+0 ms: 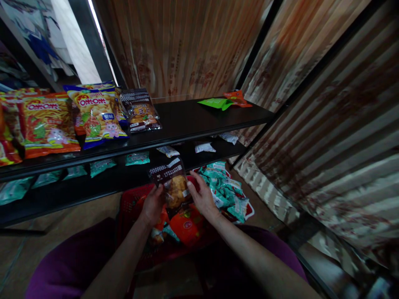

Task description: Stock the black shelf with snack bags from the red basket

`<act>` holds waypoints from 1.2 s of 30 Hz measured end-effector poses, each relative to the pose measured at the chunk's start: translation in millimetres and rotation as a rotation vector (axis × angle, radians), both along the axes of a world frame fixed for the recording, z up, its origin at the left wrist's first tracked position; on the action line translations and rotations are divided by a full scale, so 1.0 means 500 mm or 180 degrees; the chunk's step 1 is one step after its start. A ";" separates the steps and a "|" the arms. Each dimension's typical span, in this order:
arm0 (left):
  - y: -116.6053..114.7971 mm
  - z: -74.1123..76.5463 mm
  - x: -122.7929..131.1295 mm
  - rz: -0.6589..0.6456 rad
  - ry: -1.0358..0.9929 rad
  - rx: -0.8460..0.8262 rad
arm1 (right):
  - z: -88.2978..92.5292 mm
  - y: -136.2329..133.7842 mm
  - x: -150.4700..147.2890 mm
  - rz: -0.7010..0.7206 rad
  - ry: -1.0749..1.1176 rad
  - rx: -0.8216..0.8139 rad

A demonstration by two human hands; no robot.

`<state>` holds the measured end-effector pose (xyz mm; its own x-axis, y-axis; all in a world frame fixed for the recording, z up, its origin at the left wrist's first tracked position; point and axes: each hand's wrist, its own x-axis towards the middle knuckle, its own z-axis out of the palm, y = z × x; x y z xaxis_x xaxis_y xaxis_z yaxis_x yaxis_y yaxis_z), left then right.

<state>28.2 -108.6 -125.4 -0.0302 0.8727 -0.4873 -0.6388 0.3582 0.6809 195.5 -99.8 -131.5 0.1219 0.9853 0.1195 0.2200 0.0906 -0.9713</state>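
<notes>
Both hands hold a dark snack packet above a red basket: the left hand and the right hand are each clamped on a side. A matching packet lies on the shelf.

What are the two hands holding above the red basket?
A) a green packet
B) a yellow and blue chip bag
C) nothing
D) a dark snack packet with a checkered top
D: both the left hand and right hand grip the dark snack packet over the red basket.
</notes>
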 end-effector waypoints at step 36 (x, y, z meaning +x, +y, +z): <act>0.009 0.018 -0.050 -0.0109 0.0063 0.0201 | 0.021 0.056 -0.040 0.0059 0.2372 -0.1403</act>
